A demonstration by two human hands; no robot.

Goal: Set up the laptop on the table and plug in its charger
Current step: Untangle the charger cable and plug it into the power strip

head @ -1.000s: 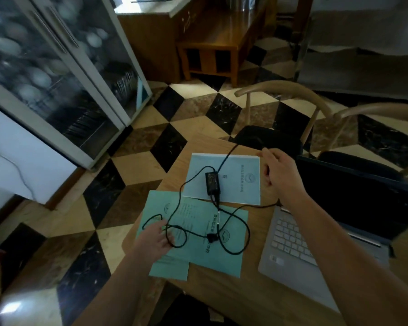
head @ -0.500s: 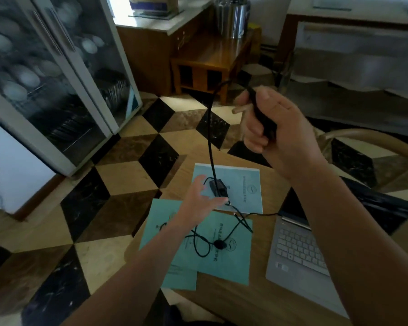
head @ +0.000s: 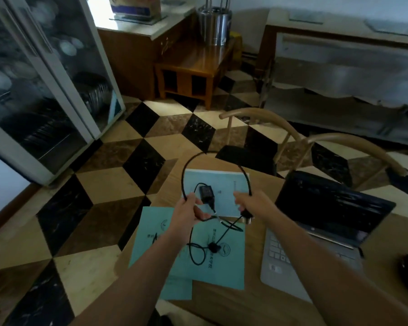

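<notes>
Overhead, charger cable (head: 191, 161) arches between both gripping hands (head: 186, 214).

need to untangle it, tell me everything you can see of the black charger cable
The thin black charger cable arcs up between both hands: the left hand pinches one side, the right hand grips the plug end. Below, it runs slack in loops across the pale green paper sheets, joined to a small black rectangular adapter brick.
</notes>
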